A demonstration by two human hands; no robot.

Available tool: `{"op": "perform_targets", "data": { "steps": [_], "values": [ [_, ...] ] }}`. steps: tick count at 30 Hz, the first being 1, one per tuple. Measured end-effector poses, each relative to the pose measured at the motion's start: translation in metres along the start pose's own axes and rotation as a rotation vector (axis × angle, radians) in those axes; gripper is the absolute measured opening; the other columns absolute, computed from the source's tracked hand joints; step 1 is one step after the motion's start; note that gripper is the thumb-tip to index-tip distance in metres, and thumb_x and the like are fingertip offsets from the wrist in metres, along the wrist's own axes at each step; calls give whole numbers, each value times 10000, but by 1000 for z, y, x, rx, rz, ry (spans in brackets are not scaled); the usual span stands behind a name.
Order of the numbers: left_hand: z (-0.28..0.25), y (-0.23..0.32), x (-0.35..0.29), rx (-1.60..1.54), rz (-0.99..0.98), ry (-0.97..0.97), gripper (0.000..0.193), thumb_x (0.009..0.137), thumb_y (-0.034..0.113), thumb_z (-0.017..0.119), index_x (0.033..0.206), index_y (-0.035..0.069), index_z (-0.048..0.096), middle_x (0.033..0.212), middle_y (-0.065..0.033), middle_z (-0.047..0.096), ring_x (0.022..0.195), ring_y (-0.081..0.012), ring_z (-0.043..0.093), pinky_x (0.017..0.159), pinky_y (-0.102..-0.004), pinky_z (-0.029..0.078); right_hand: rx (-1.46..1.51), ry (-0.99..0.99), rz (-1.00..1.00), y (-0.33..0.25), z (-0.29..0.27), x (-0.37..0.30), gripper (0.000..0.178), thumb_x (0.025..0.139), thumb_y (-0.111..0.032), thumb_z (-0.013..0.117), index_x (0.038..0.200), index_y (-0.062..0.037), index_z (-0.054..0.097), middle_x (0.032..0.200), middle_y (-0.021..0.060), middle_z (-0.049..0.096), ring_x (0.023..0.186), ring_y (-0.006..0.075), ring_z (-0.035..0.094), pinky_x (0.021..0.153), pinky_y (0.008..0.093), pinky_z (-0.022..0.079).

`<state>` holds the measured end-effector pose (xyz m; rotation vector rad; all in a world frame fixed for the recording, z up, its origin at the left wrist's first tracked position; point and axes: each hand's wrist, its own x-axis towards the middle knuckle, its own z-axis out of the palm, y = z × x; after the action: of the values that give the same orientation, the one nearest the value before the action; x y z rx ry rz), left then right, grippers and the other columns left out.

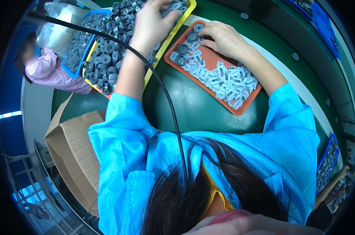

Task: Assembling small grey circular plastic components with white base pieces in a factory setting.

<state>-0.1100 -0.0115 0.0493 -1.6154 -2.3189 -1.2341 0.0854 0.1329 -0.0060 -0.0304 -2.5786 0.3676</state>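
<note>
My left hand (153, 24) reaches over a yellow-rimmed bin (147, 80) heaped with small dark grey ring-shaped parts (112, 51). Its thumb and fingers come together around a grey round part (178, 5) at the picture's upper edge, where some fingertips are cut off. My right hand (223, 38) rests over the far side of an orange tray (240, 109), fingers curled and thumb drawn in. Whatever is between those fingertips is too small to make out. Beside them in the tray sit several grey round pieces (182, 49) and a pile of translucent white plastic parts (228, 82).
A blue-rimmed bin (81, 66) of dark fine pieces and a clear plastic bag (63, 23) stand at far left. A person in pink (54, 72) is there. An open cardboard box (77, 137) stands left of me. A black cable (161, 82) crosses the view.
</note>
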Motion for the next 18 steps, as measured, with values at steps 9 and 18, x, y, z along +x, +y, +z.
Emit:
{"op": "perform_targets", "data": {
  "steps": [9,18],
  "values": [
    [65,47,-43,-146,64,160,367,812,140,822,1135,1,715,972,-142,753,901,-242,744,832,-338,574,697,-34,450,1,-44,-12,235,890,-240,739,972,-25,784,866,102,771,793,154,730,786,293,560],
    [77,56,-45,-72,217,187,353,775,87,830,1098,6,713,941,-131,746,858,-254,732,810,-344,581,351,158,465,-19,-46,-9,240,914,-239,735,997,-15,748,792,55,711,720,85,618,684,267,506]
  ]
}}
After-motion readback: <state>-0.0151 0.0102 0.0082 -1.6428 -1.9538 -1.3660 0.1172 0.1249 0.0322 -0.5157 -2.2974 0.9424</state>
